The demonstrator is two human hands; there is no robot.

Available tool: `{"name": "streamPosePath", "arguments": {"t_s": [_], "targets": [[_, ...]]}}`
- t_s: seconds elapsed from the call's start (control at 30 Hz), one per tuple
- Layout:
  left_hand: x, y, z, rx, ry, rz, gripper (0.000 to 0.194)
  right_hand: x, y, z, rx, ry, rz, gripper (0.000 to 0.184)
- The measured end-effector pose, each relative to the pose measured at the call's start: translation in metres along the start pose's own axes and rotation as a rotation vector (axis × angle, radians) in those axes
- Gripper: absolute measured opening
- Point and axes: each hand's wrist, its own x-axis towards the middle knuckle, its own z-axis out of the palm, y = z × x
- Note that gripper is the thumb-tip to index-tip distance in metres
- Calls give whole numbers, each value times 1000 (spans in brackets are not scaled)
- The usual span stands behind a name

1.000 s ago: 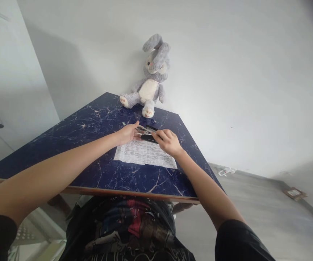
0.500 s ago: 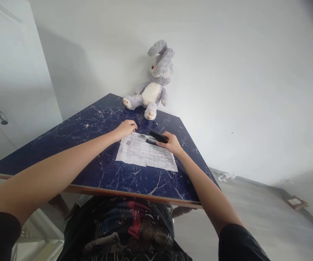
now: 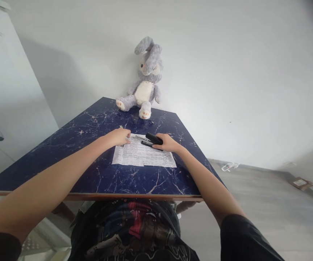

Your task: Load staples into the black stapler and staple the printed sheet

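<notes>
A black stapler [image 3: 154, 139] lies in my right hand [image 3: 167, 142], its top arm raised apart from the base. A thin metal part shows at its front end. Beneath the stapler is a creased sheet of printed paper [image 3: 142, 156] on the table. My left hand [image 3: 119, 137] rests at the sheet's upper left corner with its fingers curled. Something small and pale juts out above that hand; what the fingers hold is too small to make out. A small grey piece [image 3: 122, 145] shows on the paper just below the left hand, partly covered.
The dark blue marbled table [image 3: 91, 177] has a brown front edge close to my body. At its back a grey plush rabbit [image 3: 145, 90] sits against the wall. A white cabinet [image 3: 15, 90] stands left. On the floor at right are a clear plastic item [image 3: 229, 166] and a cardboard piece [image 3: 301, 183].
My left hand has come down over the sheet's left corner, covering part of the grey piece. The stapler has turned slightly and its top arm looks raised more. The camera view has shifted.
</notes>
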Motion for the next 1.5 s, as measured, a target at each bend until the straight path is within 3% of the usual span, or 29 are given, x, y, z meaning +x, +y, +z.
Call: {"name": "streamPosePath", "arguments": {"t_s": [0.1,0.3,0.4,0.47,0.53,0.67,0.83,0.97,1.07,1.13,1.2,1.27,1.33,1.4,1.5], "targets": [[-4,3,-2,6,-10,47,23,0,1,-1,20,-1,-1,35],[-10,17,-1,-63,157,172,14,-2,8,0,36,-8,-65,47],[-11,31,-2,-363,265,183,6,-2,0,-1,49,207,-125,58],[-14,42,-1,-624,297,196,16,-2,-12,-2,32,389,-173,60],[-18,54,2,-814,273,232,26,-2,-26,-2,-19,451,-289,55],[-26,73,14,-1007,162,316,34,-1,-45,4,-242,318,-545,33],[-32,82,16,-1118,75,349,31,-4,-48,10,-467,234,-538,30],[-37,86,6,-1142,52,386,32,-4,-47,6,-440,276,-558,30],[-38,84,-1,-955,183,430,24,0,-30,-6,-277,507,-432,25],[-34,74,-5,-673,343,446,17,-1,-3,-18,-158,722,-220,23],[-26,55,-8,-335,479,392,22,-7,33,-30,-76,846,36,23],[-15,31,-8,-66,524,256,29,-17,72,-38,-66,821,291,20],[-2,5,-7,123,490,103,36,-28,104,-38,-45,722,526,15],[9,-16,-3,208,407,4,43,-35,125,-32,-23,650,624,9],[18,-33,3,247,276,-50,46,-35,140,-22,-2,590,623,4]]}}
